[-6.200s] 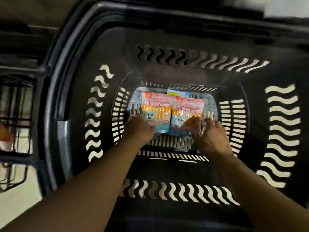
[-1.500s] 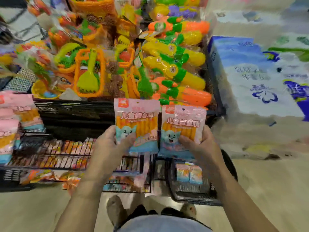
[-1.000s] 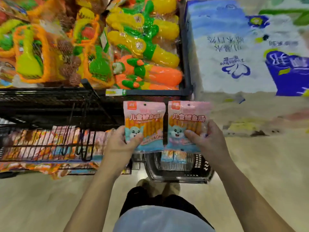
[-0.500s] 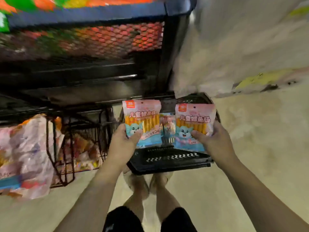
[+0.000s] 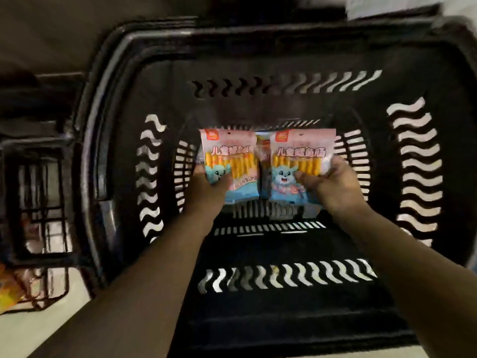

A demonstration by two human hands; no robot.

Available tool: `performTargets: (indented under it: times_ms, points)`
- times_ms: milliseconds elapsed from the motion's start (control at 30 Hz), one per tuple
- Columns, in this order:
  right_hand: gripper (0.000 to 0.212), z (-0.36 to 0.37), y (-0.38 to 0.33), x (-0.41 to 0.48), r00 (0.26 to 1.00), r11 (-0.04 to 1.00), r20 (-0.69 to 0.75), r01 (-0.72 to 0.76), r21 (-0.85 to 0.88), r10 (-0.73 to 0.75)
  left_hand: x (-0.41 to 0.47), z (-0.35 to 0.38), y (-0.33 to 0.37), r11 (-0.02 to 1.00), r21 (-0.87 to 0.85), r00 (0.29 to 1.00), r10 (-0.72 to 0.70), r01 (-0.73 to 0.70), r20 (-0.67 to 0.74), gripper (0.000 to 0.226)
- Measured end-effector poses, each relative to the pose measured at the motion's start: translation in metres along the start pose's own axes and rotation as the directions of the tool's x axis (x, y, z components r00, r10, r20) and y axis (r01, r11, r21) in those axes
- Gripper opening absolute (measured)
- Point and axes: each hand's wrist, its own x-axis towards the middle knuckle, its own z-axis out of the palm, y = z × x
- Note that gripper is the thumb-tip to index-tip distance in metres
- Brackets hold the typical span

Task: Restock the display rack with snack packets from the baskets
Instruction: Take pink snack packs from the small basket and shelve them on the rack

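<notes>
Left hand [image 5: 206,189] grip grasping left packet [image 5: 232,156], right hand [image 5: 335,187] grip grasping right packet [image 5: 299,156], inside black basket [image 5: 426,81], wire rack [image 5: 38,189] leftward

L pkt [image 5: 230,157]: "DHA"; R pkt [image 5: 300,156]: "儿童鳕鱼肠"

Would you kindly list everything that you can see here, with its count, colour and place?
basket: one, black with wavy slots, fills the middle of the view, seen from above.
left snack packet: one, pink and blue, held up inside the basket.
right snack packet: one, pink and blue, beside the first and level with it.
third packet: one, pinkish, mostly hidden, deeper in the basket, seen in the gap between the two.
wire rack: one, black, at the left edge.
orange wrapping: blurred, low in the rack.
floor: pale, bottom left.
left hand: grips the left snack packet low down.
right hand: grips the right snack packet low down.
</notes>
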Motion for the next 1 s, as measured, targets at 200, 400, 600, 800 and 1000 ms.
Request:
performTargets:
  times_ms: [200,400,600,800,1000]
  points:
    - [0.04,0.021,0.036,0.057,0.998,0.994,0.025,-0.062,0.092,0.059,0.048,0.04,-0.031,0.998,0.021,0.998,-0.059,0.059,-0.001,0.03]
    - [0.035,0.031,0.056,0.08,0.998,0.995,0.016,-0.069,0.073,0.068,0.061,0.05,-0.045,0.989,0.15,0.996,0.031,-0.018,-0.084,0.025]
    - [0.046,0.03,0.056,0.07,0.995,0.945,-0.092,-0.005,-0.328,-0.027,0.055,0.053,-0.041,0.944,0.324,0.973,0.019,0.058,-0.229,0.048]
    - [0.054,0.017,-0.002,0.005,0.996,0.351,0.063,0.083,-0.933,-0.067,0.004,0.026,-0.001,0.836,0.547,0.997,-0.004,0.043,-0.073,0.044]
    - [0.052,-0.002,-0.105,-0.128,0.971,0.169,0.155,0.186,-0.968,-0.18,-0.114,-0.056,0.104,0.426,0.886,0.979,0.158,-0.183,0.127,0.05]
